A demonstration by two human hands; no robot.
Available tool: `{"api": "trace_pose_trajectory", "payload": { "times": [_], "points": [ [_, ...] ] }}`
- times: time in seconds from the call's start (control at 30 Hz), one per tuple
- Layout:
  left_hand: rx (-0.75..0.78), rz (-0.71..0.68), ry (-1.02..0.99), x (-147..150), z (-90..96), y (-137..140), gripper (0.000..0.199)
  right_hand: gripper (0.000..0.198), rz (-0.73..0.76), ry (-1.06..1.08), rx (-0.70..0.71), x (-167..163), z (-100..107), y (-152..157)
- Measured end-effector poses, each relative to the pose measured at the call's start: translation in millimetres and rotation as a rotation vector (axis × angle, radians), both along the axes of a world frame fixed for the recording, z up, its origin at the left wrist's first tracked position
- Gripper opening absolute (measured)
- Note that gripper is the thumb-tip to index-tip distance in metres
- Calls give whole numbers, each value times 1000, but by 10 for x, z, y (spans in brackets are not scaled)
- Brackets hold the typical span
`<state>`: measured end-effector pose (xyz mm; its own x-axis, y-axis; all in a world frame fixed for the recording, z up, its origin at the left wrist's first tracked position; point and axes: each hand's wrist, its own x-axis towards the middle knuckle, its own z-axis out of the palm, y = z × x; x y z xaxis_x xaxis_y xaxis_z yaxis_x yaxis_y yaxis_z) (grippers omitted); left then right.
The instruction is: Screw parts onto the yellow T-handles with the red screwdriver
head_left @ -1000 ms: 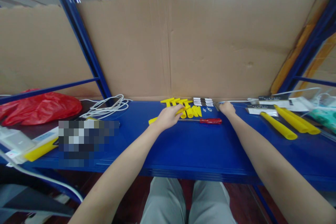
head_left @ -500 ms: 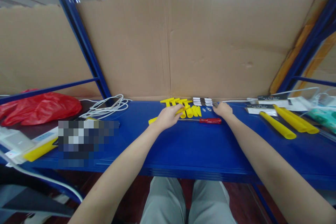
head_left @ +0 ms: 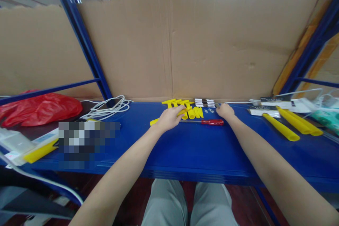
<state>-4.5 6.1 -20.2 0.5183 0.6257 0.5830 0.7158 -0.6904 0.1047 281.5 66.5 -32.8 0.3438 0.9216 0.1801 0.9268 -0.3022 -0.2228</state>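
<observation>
My left hand [head_left: 171, 117] is closed on a yellow plastic part [head_left: 182, 111], most of it hidden by the fingers. Another yellow piece [head_left: 154, 122] shows behind the left wrist. Just beyond are several yellow T-shaped plastic parts [head_left: 169, 103] in a row, with small yellow wedge-like pieces [head_left: 197, 112] to their right. A screwdriver with a red handle [head_left: 212, 122] lies in front, its shaft reaching toward my left hand. My right hand [head_left: 225, 112] is closed low over the table beside small metal screws [head_left: 210, 110]; what its fingers hold is hidden.
White strips with dark bands [head_left: 204, 102] lie by the cardboard wall [head_left: 225, 42]. On the right are yellow tubes [head_left: 282, 128] and white packets [head_left: 264, 112]. A coiled white cable [head_left: 113, 108], a red plastic bag [head_left: 50, 107] and a blurred-out object [head_left: 84, 141] occupy the left.
My right hand has shifted very slightly to the right. My left hand keeps its place and its grip on the yellow part.
</observation>
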Motion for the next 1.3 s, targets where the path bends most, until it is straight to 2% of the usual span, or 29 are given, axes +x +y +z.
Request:
{"api": "trace_pose_trajectory", "payload": {
  "times": [0.23,0.4,0.47,0.6,0.73,0.83,0.97,1.3],
  "points": [
    [5,9,18,-3,4,-4,29,43,31,-66,82,38,-30,-34],
    [6,8,31,4,0,-13,31,32,117,-17,342,44,63,-114],
    [19,7,30,11,2,-18,32,25,242,35,424,-16,136,-144],
    [78,-17,42,25,19,-13,32,21,624,107,477,-278,257,-211],
    [156,-16,98,29,44,-13,33,40,983,39,436,-561,244,-287],
    [187,26,160,30,67,-40,32,49,1111,-46,404,-674,190,-326],
    [210,44,243,30,103,-81,28,50,1169,-131,429,-715,178,-352],
    [206,41,274,24,109,-71,30,36,1157,-223,431,-774,249,-399]
  ]
}}
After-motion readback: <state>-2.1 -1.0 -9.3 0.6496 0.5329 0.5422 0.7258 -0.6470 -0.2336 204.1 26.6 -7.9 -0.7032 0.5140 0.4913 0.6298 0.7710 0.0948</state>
